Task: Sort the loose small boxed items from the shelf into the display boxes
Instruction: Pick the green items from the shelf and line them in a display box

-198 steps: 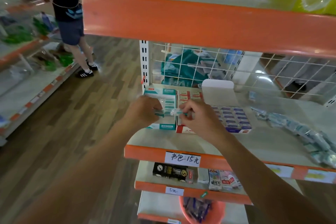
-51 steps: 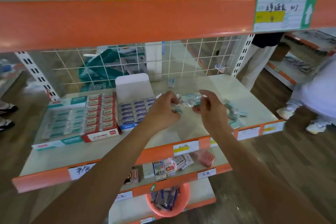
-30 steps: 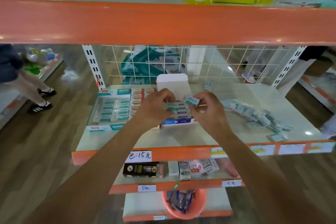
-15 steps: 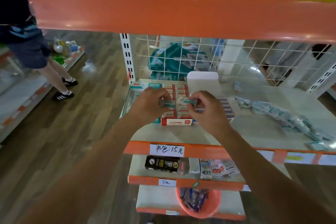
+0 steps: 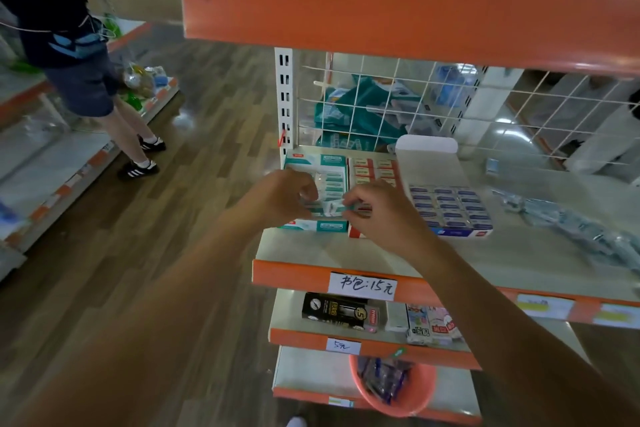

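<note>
Both my hands pinch small teal boxes (image 5: 329, 207) over the teal display box (image 5: 329, 163): left hand (image 5: 281, 196), right hand (image 5: 381, 210), fingers curled tight.

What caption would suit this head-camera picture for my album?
Left hand and right hand pinch small teal items above the teal display box on a shop shelf.

The floor (image 5: 180, 246) is brown wood, and light shines on it. A shelf (image 5: 311, 250) with orange edges stands in front. It has a white wire grid (image 5: 429, 94) at the back. A white post (image 5: 485, 107) stands behind the grid. A second shelf (image 5: 52, 166) is on the left, and a person (image 5: 76, 73) in dark shorts stands by it.
</note>
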The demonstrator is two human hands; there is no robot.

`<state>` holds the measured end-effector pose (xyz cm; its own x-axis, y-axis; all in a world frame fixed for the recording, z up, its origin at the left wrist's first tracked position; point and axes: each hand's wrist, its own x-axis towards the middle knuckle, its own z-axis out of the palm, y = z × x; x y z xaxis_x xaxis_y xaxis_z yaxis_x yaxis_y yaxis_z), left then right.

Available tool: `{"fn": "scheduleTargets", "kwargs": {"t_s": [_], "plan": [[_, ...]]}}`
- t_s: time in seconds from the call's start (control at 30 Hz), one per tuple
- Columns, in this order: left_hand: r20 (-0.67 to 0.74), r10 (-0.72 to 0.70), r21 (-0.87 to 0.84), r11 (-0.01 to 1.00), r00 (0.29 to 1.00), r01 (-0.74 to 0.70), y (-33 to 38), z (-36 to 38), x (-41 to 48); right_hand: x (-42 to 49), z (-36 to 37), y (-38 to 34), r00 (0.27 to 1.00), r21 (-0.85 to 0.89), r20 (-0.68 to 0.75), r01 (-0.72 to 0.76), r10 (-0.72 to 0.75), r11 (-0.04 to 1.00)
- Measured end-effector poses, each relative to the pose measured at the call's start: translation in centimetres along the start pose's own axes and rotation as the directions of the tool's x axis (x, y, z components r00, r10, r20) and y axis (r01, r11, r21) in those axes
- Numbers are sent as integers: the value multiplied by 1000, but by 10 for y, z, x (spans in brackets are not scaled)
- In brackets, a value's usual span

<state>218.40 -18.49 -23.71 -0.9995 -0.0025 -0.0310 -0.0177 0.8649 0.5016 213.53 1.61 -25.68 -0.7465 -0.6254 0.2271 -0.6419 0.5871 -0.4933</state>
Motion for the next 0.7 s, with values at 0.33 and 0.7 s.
{"fn": "scheduleTargets", "kwargs": {"t_s": [0.33, 0.7], "plan": [[115, 9, 70, 997, 993, -17, -16, -3, 10, 12, 9, -3, 992, -111, 119, -30, 43, 993], [184, 12, 205, 977, 983, -50, -23, 8, 17, 24, 10, -14, 978, -146, 208, 24, 7, 989]]}}
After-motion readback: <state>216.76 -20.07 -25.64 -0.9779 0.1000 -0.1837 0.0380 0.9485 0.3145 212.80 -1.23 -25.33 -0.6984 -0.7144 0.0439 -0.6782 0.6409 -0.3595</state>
